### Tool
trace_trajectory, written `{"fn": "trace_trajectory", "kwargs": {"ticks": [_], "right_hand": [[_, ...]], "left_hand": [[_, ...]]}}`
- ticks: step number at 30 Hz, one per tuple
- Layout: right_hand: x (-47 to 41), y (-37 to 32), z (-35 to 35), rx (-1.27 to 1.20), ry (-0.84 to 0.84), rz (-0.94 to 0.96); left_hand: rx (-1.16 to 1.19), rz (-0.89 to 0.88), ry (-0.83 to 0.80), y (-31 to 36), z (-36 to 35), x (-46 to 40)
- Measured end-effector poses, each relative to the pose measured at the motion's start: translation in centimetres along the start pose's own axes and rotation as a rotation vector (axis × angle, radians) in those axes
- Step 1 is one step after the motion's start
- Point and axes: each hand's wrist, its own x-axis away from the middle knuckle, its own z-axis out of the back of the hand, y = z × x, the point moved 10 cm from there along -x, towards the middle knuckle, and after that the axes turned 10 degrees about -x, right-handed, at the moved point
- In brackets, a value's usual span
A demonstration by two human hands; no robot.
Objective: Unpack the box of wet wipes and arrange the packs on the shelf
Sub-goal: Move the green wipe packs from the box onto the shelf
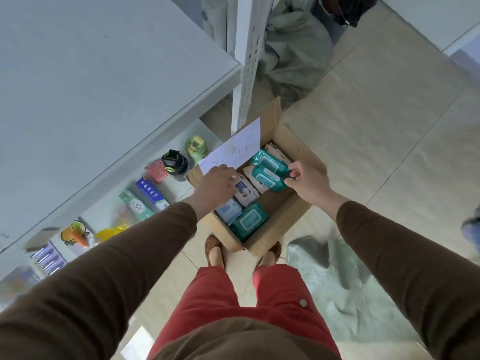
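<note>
Both arms were down in the cardboard box (275, 224) on the floor beside the shelf (109, 81). The right hand (307, 181) pinched the edge of a teal pack (268, 175) of wipes, a second teal pack pressed against it. The left hand (215, 187) reached over a white pack (245, 190), fingers curled, though what they held I could not tell. Another teal pack (249, 220) lay flat in the box.

Matt cardboard box (280, 224), glossy plastic packs (270, 175)
</note>
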Motion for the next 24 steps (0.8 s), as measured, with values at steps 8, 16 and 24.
{"fn": "trace_trajectory", "kwargs": {"ticks": [8,16,24], "right_hand": [[-9.3,9.5,-3.6,0.066,-0.250,-0.057],[-19.1,18.2,-10.1,0.155,-0.375,-0.053],[-22.2,25.1,-22.8,0.175,-0.601,-0.071]], "left_hand": [[-0.003,0.205,-0.158,0.3,-11.2,-5.4],[0.019,0.398,-0.324,-2.5,-26.2,-8.1],[0.049,0.506,-0.396,-5.2,-38.2,-10.2]]}}
